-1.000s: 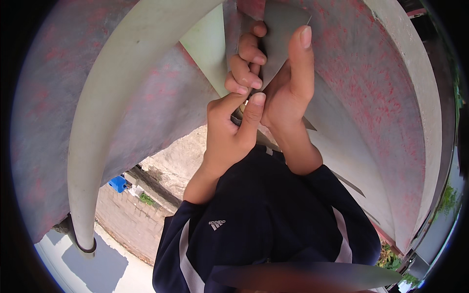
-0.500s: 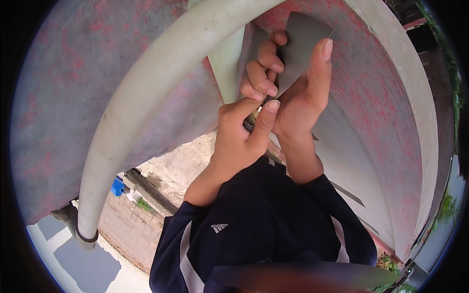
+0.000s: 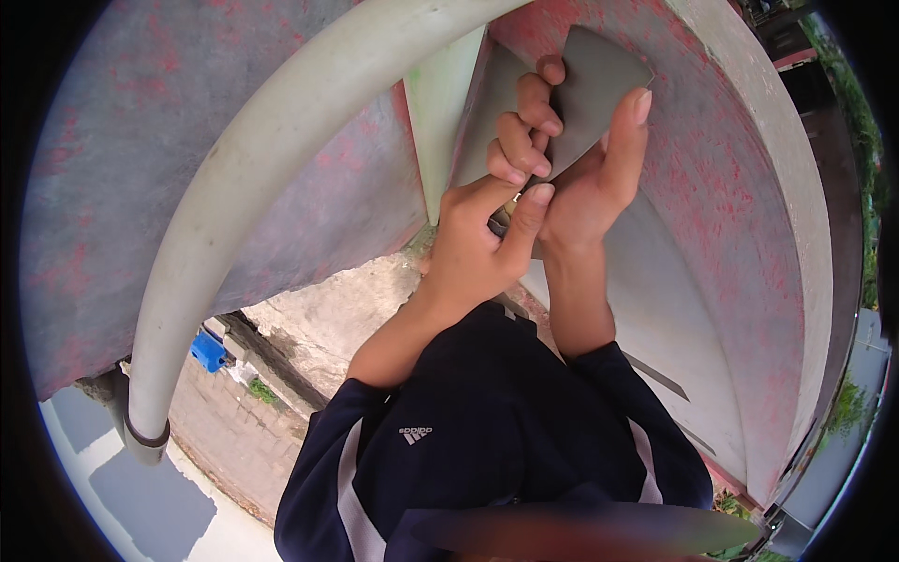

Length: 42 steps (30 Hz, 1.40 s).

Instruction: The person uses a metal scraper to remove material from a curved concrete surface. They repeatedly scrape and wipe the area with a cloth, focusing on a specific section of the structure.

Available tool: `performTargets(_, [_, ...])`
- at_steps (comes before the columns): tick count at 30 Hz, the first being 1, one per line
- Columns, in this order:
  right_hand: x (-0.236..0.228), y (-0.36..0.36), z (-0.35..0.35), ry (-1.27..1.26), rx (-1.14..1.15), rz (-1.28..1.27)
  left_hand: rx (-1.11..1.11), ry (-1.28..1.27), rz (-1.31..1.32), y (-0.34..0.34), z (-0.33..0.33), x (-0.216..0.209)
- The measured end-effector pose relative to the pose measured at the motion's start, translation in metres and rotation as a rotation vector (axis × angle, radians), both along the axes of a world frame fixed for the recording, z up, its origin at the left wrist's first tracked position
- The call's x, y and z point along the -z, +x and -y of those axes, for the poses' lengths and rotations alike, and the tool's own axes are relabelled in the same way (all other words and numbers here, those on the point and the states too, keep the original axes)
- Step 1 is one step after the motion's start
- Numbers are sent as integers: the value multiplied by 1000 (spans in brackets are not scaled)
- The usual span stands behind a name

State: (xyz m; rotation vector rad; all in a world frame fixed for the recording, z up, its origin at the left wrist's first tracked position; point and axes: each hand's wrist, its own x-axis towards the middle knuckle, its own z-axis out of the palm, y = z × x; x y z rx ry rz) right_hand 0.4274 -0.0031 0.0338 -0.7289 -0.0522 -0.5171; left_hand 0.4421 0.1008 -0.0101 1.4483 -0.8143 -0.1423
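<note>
A flat, dull grey sheet (image 3: 599, 89) with sharp corners lies across my right hand (image 3: 582, 201), which faces palm up. The fingers curl over its left edge, while the thumb stands up along the right side. Just below, my left hand (image 3: 473, 244) is closed, with thumb and index finger pinched at the sheet's lower end. A small dark and yellowish thing (image 3: 501, 217) shows in the gap of the left hand; its kind is not clear. What the sheet is made of cannot be told.
A thick pale curved pipe (image 3: 234, 178) arches across the left. Behind it stands a grey, red-flecked wall (image 3: 309, 178); another curved red-streaked wall (image 3: 721, 187) rises at right. Brick paving (image 3: 225, 421) and a blue object (image 3: 208, 350) show at lower left.
Both hands and the grey sheet sit slightly farther right in view, while the pipe and left background have shifted left. The grip looks the same.
</note>
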Motion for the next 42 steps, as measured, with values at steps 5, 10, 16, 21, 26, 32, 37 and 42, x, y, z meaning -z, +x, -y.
performTargets(5, [2, -2, 8, -5, -45, -1, -62, -132, 54, -5, 13, 8])
performTargets(10, [3, -1, 13, -46, -55, 24, -71, -112, 47, -4, 18, 13])
performTargets(16, [1, 9, 2, -67, 28, -16, -51, -106, 27, 7, 9, 13])
performTargets(21, [-11, 12, -1, -102, 18, -33, -2, -24, -216, 6, 3, -1])
performTargets(26, [-15, 11, -8, -70, 105, -91, 8, -39, -262, 9, -1, -9])
performTargets(32, [-13, 12, -5, -127, 34, -47, -5, -13, -74, 12, 0, -8])
performTargets(37, [-12, 9, -7, -121, 60, -50, 0, -55, -127, 10, 0, -5])
performTargets(42, [-6, 8, -12, -73, 79, -78, 22, -64, -154, 10, -3, 3])
